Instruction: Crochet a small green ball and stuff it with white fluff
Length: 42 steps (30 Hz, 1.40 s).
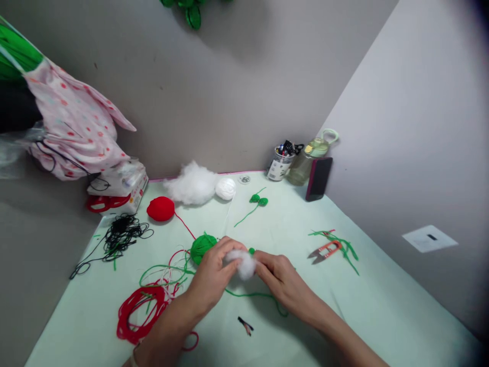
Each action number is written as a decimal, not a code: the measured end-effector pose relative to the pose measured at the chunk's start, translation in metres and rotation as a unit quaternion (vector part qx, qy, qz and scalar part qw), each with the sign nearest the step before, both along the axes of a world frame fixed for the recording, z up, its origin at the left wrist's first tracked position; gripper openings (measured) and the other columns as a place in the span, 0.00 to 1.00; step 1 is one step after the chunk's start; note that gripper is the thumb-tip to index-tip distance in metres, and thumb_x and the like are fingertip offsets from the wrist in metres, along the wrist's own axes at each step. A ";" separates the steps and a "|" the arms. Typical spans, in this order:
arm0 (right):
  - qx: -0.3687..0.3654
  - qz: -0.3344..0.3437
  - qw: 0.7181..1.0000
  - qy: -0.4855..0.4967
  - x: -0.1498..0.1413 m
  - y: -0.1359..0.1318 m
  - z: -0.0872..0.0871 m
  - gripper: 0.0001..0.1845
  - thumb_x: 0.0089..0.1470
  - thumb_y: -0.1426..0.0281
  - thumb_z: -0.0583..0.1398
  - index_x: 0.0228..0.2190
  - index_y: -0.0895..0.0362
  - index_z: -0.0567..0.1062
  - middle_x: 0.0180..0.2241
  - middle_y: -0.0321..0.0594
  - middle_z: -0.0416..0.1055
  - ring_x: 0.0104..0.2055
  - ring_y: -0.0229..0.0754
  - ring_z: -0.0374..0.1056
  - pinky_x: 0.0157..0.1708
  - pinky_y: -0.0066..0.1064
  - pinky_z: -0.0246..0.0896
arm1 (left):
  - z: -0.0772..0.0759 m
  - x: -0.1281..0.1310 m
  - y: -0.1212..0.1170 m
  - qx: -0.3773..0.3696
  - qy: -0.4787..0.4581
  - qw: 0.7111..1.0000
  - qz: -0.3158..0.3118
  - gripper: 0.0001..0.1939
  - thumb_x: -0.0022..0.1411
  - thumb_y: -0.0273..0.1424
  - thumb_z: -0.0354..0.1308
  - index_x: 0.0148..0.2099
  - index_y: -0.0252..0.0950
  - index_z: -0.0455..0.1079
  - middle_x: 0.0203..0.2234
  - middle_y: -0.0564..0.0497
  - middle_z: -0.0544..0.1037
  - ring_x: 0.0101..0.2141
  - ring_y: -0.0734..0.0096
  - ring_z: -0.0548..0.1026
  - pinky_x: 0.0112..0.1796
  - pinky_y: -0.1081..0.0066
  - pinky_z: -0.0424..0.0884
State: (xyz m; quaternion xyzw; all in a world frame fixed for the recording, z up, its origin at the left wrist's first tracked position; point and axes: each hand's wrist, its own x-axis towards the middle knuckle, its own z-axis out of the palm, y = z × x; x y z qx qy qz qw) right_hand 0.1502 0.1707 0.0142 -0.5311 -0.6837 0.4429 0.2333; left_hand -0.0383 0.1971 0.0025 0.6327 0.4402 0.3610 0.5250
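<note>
My left hand is closed around a tuft of white stuffing above the middle of the table. Fingers of my right hand pinch at the right side of the same tuft. A small green piece shows just behind the fingertips; whether a hand holds it cannot be made out. From below the hands a green yarn strand runs right across the table. Just beyond my left hand sits a green yarn ball.
A red yarn ball, a fluffy stuffing pile and a white yarn ball lie at the back. Orange thread snips lie right. Red yarn coils and black cord lie left. A phone leans by a bottle.
</note>
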 end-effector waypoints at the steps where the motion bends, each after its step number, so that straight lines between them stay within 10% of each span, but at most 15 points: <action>1: -0.006 0.007 1.000 0.005 0.000 0.000 0.001 0.17 0.67 0.64 0.50 0.26 0.55 0.63 0.25 0.31 0.56 0.28 0.37 0.50 0.29 0.30 0.45 | 0.000 -0.001 0.001 0.002 0.000 1.000 -0.004 0.07 0.56 0.29 0.57 0.37 0.37 0.75 0.37 0.48 0.77 0.40 0.60 0.74 0.44 0.66 0.65; 11: -0.015 0.013 0.999 0.038 0.001 0.001 -0.005 0.19 0.66 0.59 0.50 0.26 0.54 0.62 0.26 0.32 0.57 0.29 0.38 0.53 0.30 0.30 0.50 | 0.004 -0.001 -0.002 -0.021 0.013 1.000 -0.012 0.08 0.49 0.27 0.57 0.35 0.38 0.70 0.41 0.49 0.77 0.42 0.62 0.74 0.44 0.67 0.65; 17: 0.010 -0.021 1.000 0.010 -0.004 0.001 -0.010 0.17 0.66 0.62 0.49 0.27 0.54 0.65 0.25 0.33 0.61 0.28 0.38 0.55 0.30 0.30 0.50 | 0.002 0.008 -0.008 -0.042 0.032 0.998 0.029 0.05 0.52 0.29 0.56 0.34 0.39 0.64 0.26 0.57 0.68 0.28 0.69 0.64 0.32 0.69 0.59; 26: 0.019 -0.004 0.998 0.058 -0.004 -0.008 0.012 0.18 0.68 0.61 0.52 0.28 0.55 0.69 0.24 0.31 0.58 0.26 0.36 0.52 0.28 0.29 0.48 | 0.002 -0.003 -0.005 -0.077 -0.042 0.996 -0.008 0.10 0.60 0.39 0.57 0.38 0.39 0.64 0.24 0.58 0.65 0.24 0.72 0.61 0.27 0.73 0.59; 33: 0.017 -0.063 0.992 0.106 -0.001 -0.002 0.002 0.15 0.63 0.63 0.54 0.27 0.56 0.69 0.24 0.31 0.59 0.26 0.36 0.52 0.27 0.28 0.48 | 0.002 -0.010 0.001 -0.090 -0.088 0.991 -0.050 0.14 0.62 0.42 0.62 0.40 0.37 0.71 0.48 0.46 0.77 0.38 0.67 0.72 0.35 0.73 0.66; 42: 0.058 -0.154 0.985 0.047 -0.003 -0.002 -0.005 0.09 0.57 0.64 0.57 0.28 0.55 0.71 0.21 0.30 0.61 0.24 0.35 0.54 0.25 0.28 0.49 | 0.007 -0.003 -0.008 -0.101 -0.057 0.993 -0.036 0.06 0.59 0.31 0.60 0.40 0.38 0.73 0.53 0.46 0.80 0.43 0.63 0.76 0.41 0.70 0.67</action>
